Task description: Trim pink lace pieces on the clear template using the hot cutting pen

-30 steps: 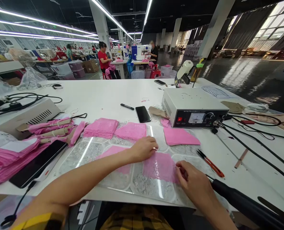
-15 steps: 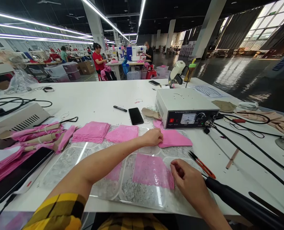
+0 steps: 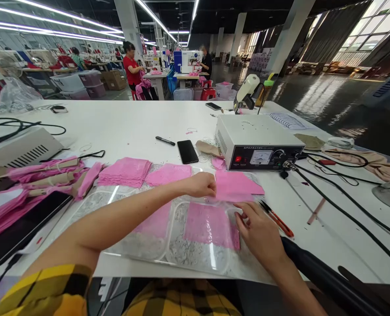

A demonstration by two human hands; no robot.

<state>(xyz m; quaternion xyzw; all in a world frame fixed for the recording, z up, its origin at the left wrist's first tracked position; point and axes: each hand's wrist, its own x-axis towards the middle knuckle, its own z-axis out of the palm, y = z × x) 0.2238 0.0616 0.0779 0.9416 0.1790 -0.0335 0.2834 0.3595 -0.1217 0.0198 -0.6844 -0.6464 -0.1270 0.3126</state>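
1. The white counter (image 3: 125, 127) is crossed by both arms, with materials spread along its near side.
2. On it a clear mat (image 3: 198, 261) with rounded panels is laid, glare being thrown back from its surface.
3. Behind the mat, to its right, a metal box (image 3: 257, 131) with a dial is placed; a black handle (image 3: 313, 259) is seen beside the right forearm.
4. Three pink stacks are set along the mat's far side: left stack (image 3: 125, 172), middle stack (image 3: 168, 174), and right stack (image 3: 239, 179), the last just in front of the box.
5. A pink sheet (image 3: 204, 221) is left untouched within a panel; whether it lies over or beneath the plastic cannot be told.
6. A thin pink layer (image 3: 230, 196) is now exposed past the right stack's near edge, so a single piece is judged to be in separation.
7. Its left edge is apparently pinched by the left hand (image 3: 202, 184), fingers folded together.
8. The right hand (image 3: 260, 230) has been raised from the sheet's side to the layer's near edge; whether cloth is gripped cannot be told.
9. Orange-handled snips (image 3: 282, 224) are left just beside it.
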